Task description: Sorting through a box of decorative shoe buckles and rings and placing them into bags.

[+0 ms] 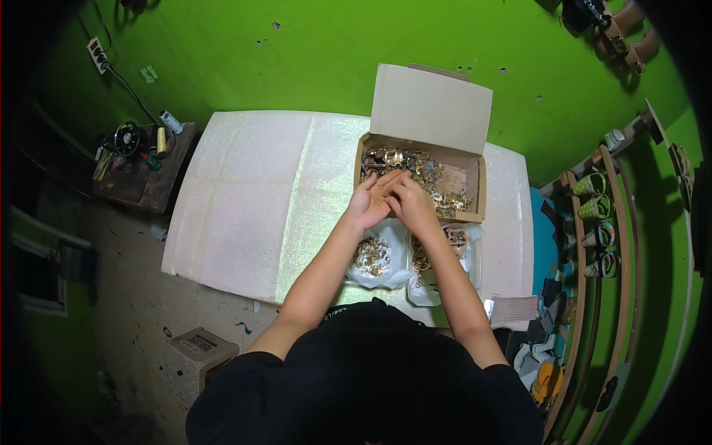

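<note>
My left hand [365, 205] is turned palm up and cupped, with a few small shiny metal pieces [381, 199] lying in it. My right hand [415, 204] reaches over that palm, its fingertips pinched together; whatever they grip is too small to make out. Both hands are over the near edge of an open cardboard box [482, 185], which is heaped with gold and silver metal buckles and fittings [423, 167]. Just below the hands stands a plastic-lined container [357, 273] of small metal parts. To its right, partly behind my right forearm, a second lined container [424, 295] holds more hardware.
A pale, glittery sheet covers the table [245, 185]. The box's raised lid [430, 104] stands near the green wall. At left is a dark stand [141, 182] with a handwheel and thread spools. A wooden rack [619, 222] with shoes rises at right; a carton [200, 345] sits lower left.
</note>
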`<action>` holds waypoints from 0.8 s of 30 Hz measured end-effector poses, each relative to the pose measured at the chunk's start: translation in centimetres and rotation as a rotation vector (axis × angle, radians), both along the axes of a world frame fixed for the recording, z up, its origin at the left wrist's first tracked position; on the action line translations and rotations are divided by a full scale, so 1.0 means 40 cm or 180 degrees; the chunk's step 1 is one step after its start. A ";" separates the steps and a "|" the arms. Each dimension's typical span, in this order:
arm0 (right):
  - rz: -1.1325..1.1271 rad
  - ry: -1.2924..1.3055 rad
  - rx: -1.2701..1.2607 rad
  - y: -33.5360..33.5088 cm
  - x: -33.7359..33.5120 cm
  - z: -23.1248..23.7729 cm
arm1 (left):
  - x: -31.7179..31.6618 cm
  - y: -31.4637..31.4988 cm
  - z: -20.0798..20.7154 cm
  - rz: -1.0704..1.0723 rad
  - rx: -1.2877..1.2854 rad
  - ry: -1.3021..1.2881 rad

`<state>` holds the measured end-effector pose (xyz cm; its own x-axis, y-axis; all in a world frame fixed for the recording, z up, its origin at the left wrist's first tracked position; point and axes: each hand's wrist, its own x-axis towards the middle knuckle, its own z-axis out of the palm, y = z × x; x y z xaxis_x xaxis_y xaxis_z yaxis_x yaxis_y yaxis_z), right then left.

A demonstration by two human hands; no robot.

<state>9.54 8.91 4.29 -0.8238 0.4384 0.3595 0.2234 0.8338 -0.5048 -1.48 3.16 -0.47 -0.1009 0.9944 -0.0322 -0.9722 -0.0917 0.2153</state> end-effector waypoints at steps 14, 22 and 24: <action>-0.0038 0.0079 0.0200 -0.021 -0.008 -0.003 | -0.001 0.000 -0.001 -0.0044 0.0013 0.0122; 0.0157 0.0128 0.0349 -0.016 -0.010 -0.011 | 0.000 0.006 -0.001 -0.0069 0.0049 0.0132; 0.0189 0.0114 0.0466 -0.015 -0.012 -0.017 | 0.000 0.007 -0.001 -0.0076 0.0023 0.0142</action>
